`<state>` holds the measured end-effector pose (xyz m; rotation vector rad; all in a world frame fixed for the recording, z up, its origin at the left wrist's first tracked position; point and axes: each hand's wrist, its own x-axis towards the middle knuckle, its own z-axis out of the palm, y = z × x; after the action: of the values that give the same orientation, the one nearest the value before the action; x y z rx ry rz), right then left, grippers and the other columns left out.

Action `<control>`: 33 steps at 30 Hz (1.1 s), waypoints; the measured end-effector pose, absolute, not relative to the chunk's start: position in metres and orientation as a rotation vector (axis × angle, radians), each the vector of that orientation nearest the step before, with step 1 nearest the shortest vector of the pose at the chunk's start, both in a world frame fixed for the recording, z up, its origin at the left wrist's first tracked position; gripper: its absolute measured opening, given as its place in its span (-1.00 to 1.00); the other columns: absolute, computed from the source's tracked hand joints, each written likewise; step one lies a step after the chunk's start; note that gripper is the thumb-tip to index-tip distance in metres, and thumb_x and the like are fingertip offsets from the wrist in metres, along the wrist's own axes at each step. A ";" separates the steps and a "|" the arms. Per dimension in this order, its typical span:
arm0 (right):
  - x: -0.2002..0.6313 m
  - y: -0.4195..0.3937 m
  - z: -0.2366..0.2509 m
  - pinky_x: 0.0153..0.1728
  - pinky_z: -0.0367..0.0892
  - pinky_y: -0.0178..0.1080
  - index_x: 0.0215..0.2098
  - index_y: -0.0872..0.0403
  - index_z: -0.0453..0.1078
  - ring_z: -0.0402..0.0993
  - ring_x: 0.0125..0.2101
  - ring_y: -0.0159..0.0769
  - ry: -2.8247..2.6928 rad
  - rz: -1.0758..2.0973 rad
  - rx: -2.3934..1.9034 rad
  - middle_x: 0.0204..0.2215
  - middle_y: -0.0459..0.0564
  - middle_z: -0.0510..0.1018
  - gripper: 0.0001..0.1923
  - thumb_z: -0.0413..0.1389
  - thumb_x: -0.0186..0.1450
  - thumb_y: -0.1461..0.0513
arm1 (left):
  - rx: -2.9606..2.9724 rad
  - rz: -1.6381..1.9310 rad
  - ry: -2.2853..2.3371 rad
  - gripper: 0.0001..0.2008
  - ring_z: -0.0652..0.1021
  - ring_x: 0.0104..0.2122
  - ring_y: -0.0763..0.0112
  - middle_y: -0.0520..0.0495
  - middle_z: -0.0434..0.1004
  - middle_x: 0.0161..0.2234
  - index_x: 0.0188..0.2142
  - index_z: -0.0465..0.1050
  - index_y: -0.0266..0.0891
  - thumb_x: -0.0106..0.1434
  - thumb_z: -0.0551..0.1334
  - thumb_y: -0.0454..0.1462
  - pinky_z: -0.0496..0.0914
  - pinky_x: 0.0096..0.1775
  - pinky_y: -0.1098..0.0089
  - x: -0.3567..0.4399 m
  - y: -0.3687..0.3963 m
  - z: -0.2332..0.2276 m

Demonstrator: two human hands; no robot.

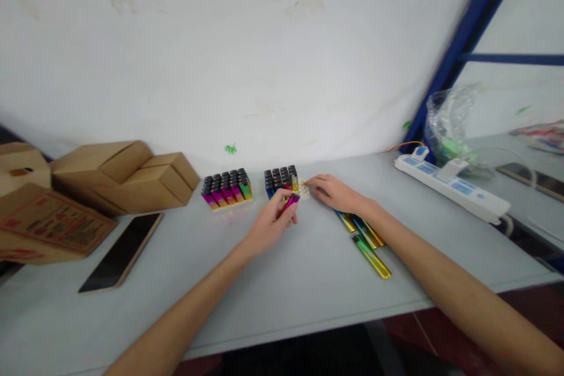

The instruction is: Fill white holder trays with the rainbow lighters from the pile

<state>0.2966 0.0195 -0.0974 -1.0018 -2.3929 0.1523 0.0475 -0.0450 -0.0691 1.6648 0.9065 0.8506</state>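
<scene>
A purple lighter (291, 201) is pinched in my left hand (272, 217), in front of a white tray (304, 189) partly filled with upright, black-topped lighters (279, 176). My right hand (332, 191) rests at the right side of that tray, fingertips at its edge; whether they grip anything is hidden. To the left stands another block of lighters (227, 188), purple, yellow and green, in tight rows. Under and beside my right forearm lie several loose lighters (371, 255), blue, green and gold, partly covered by the arm.
Cardboard boxes (118, 176) stand at the left, with a dark-screened phone (121, 252) in front of them. A white power strip (453, 185) lies at the right, near a clear plastic bag (452, 123) and a blue metal post (462, 41). A white wall closes off the back.
</scene>
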 end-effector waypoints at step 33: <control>0.297 0.017 -0.095 0.11 0.35 0.04 0.16 0.15 0.41 0.49 0.03 -0.03 -2.417 0.166 -1.024 0.01 0.24 0.55 -0.65 0.02 0.47 0.24 | 1.108 0.728 0.843 -0.55 0.06 -0.62 0.55 0.14 -0.01 -0.56 -0.48 0.20 -0.21 0.36 0.00 0.06 -0.01 -0.54 0.49 0.059 -0.057 -0.052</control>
<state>0.2967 0.0172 -0.0946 -1.0240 -2.4167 0.1659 0.0587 -0.0568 -0.0520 1.1075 0.8431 0.7282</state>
